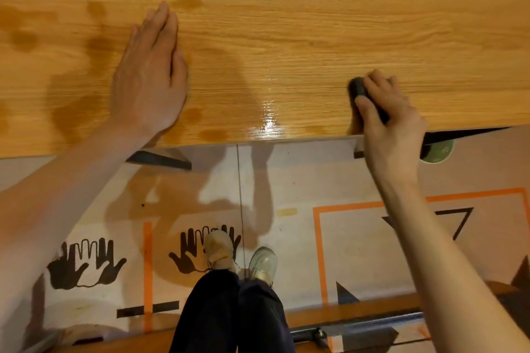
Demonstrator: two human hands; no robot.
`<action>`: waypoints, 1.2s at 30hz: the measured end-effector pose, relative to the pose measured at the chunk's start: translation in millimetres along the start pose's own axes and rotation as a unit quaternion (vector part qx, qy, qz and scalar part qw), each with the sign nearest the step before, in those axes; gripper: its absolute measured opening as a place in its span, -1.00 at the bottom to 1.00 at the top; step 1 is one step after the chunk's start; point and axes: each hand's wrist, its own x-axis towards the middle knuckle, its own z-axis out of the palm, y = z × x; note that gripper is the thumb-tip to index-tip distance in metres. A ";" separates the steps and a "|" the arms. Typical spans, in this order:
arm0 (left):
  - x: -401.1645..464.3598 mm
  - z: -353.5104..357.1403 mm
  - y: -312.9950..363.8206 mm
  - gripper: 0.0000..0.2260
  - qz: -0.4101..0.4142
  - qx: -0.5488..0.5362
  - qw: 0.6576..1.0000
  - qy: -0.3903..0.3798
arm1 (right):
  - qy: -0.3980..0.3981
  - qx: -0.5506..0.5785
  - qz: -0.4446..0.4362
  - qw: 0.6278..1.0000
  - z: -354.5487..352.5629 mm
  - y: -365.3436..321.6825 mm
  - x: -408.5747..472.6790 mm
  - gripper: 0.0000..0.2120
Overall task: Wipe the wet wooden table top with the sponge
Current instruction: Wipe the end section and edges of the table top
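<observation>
**Sponge at near edge of wet wooden table**

Seen from above, looking down over table and floor. Right hand (pixel 385 112) curled around a dark sponge (pixel 362 92), thumb on the near side, fingers wrapped over the top, pressing it onto the wooden table top (pixel 315 23) just inside the near edge, probably for a wiping stroke. Left hand (pixel 150 74) laid flat, fingers straight and close together, holding nothing, likely bracing the body. Dark wet patches (pixel 97 46) around and beyond the left hand, well apart from the sponge; a shiny wet streak (pixel 268 120) between the hands. Below the edge, printed floor sheet (pixel 286 189) with black hand outlines (pixel 86 264), orange lines, black triangles. Pale shoes (pixel 243 255) on it. No readable writing or brand anywhere.
</observation>
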 end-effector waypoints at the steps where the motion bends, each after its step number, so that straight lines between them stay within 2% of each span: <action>1: 0.4 -0.4 0.1 -0.52 0.000 0.001 1.000 0.000 | 0.018 0.004 0.016 1.000 5.2 -3.4 -3.0 -0.68; 3: 0.7 -0.8 0.6 -0.52 -0.001 0.006 1.000 -0.006 | 0.018 0.000 -0.006 1.000 29.4 -25.5 -13.9 -0.70; 6: 1.8 -4.2 1.5 -0.53 -0.004 0.002 1.000 -0.018 | -0.015 -0.022 -0.137 0.990 82.7 -72.9 -43.1 -0.78; 8: -0.6 -10.4 1.7 -0.54 -0.004 -0.017 1.000 -0.023 | -0.077 -0.034 -0.196 0.977 105.0 -94.7 -57.5 -0.74; 11: -16.5 -17.0 1.8 -0.54 0.007 -0.020 1.000 -0.018 | -0.165 -0.047 -0.247 0.954 94.7 -81.3 -48.8 -0.69; 13: -33.1 -18.9 -3.9 -0.54 0.000 -0.019 1.000 -0.020 | -0.189 -0.038 -0.236 0.952 63.1 -52.6 -36.1 -0.69; 14: -41.2 -19.1 -9.0 -0.54 -0.001 -0.019 1.000 -0.021 | -0.176 -0.044 -0.217 0.959 44.6 -34.3 -29.4 -0.69; 18: -61.4 -16.2 -27.8 -0.56 0.010 -0.006 1.000 0.006 | -0.044 -0.038 -0.077 0.995 -11.9 18.6 -17.7 -0.68; 20: -65.4 -12.1 -28.8 -0.56 0.009 0.002 0.999 0.033 | -0.002 -0.021 -0.042 0.999 -4.7 9.2 -25.0 -0.65; 21: -65.5 -10.0 -27.5 -0.57 0.009 0.005 0.999 0.042 | -0.007 -0.014 -0.042 0.999 6.9 -2.4 -30.5 -0.64; 23: -65.8 -9.8 -25.6 -0.57 0.014 0.009 0.999 0.046 | -0.064 0.007 -0.088 0.994 36.6 -31.9 -45.4 -0.63; 26: -64.4 -13.3 -25.2 -0.58 0.019 0.008 0.999 0.041 | -0.209 0.032 -0.162 0.964 62.1 -63.4 -53.9 -0.62; 30: -67.0 -12.0 -22.5 -0.58 0.019 0.008 0.999 0.047 | -0.339 -0.027 -0.274 0.900 35.0 -33.0 -22.9 -0.57; 32: -68.5 -10.7 -22.2 -0.58 0.019 0.008 0.999 0.050 | -0.329 -0.052 -0.284 0.899 7.8 -5.9 -9.5 -0.54; 36: -66.5 -11.2 -23.5 -0.58 0.018 0.012 0.998 0.057 | -0.229 -0.090 -0.286 0.926 -15.7 30.6 -12.6 -0.51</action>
